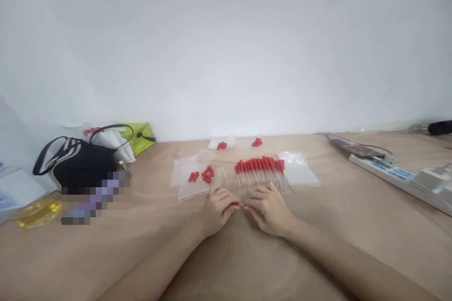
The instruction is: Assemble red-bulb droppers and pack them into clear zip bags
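My left hand [218, 209] pinches a red rubber bulb [234, 204] between thumb and fingers. From the right, my right hand [267, 208] grips a thin clear dropper tube [242, 205] whose end meets the bulb; how far it sits inside cannot be made out. Just beyond my right hand lies a row of droppers [259, 164] with red bulbs pointing away from me. A few bare tubes [221, 178] lie past my left fingers. Loose red bulbs [207, 175] rest on clear plastic bags [187, 192] at the left.
More red bulbs [221, 145] lie on bags near the wall. Another clear bag [302, 174] is right of the droppers. A white power strip [395, 176] with a phone [356, 148] beside it runs along the right. At left stand a black bag [83, 164] and a green bag [143, 136].
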A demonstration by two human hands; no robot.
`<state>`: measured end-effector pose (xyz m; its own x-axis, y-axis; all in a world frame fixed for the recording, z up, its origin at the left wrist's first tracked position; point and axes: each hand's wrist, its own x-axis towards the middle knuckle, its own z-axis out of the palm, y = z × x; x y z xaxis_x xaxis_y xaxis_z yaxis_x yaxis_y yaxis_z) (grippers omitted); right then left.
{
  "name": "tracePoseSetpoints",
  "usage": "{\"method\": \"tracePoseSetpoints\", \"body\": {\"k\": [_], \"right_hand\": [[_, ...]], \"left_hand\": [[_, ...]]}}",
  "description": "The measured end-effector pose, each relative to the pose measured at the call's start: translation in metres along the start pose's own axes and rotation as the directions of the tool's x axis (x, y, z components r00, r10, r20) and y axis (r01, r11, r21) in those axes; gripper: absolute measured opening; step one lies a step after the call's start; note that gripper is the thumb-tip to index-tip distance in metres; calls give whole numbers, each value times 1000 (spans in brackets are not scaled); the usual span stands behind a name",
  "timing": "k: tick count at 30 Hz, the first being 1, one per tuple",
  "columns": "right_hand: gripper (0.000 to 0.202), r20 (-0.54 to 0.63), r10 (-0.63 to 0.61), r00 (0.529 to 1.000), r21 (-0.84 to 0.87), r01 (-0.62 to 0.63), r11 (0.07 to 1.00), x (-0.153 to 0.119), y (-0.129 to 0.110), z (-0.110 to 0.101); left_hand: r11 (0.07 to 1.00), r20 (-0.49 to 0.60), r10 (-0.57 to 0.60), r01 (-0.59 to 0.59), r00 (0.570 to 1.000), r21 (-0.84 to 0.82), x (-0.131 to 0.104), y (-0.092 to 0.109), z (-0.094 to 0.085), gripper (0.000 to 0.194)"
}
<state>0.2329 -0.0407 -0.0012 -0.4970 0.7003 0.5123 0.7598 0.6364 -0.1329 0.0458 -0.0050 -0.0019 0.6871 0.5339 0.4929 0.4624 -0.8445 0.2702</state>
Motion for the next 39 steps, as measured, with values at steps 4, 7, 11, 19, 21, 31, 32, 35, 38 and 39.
{"method": "tracePoseSetpoints", "body": {"k": [4, 7, 11, 19, 21, 31, 32, 35, 38, 39], "right_hand": [[20, 21, 64, 998, -36, -63, 997, 5, 4, -7], [22, -14, 324, 946, 16, -324, 946, 16, 17, -6], [21, -65, 645, 761, 58, -643, 764, 43, 36, 4], [20, -75, 743, 665, -117, -746, 656, 69, 44, 31], [20, -110, 693, 712, -116, -702, 703, 70, 40, 32], [22, 81, 590, 803, -107, -582, 806, 107, -18, 52], [23, 93, 603, 792, -112, -593, 797, 110, -19, 55], [24, 106, 626, 773, -130, -613, 779, 115, -21, 61], [23, 99, 624, 775, -151, -608, 780, 113, -22, 59], [24, 95, 617, 781, -155, -601, 784, 111, -22, 57]], "left_hand": [[988, -106, -96, 108, 990, 114, 2, -13, -10, 25], [902, -318, -315, 386, 894, 192, -2, -35, -20, 26], [749, -374, -546, 637, 749, 183, -12, -70, -31, 20], [785, -290, -550, 603, 784, 140, -20, -89, -28, 22], [801, -294, -518, 576, 803, 165, -20, -91, -25, 23], [581, -401, -647, 760, 649, 291, -4, -100, -40, 27], [565, -367, -687, 779, 627, 273, -1, -102, -41, 27], [562, -261, -752, 795, 606, 227, 6, -108, -39, 21], [589, -199, -758, 783, 621, 200, 14, -110, -34, 18], [596, -184, -759, 781, 624, 189, 16, -110, -32, 18]]}}
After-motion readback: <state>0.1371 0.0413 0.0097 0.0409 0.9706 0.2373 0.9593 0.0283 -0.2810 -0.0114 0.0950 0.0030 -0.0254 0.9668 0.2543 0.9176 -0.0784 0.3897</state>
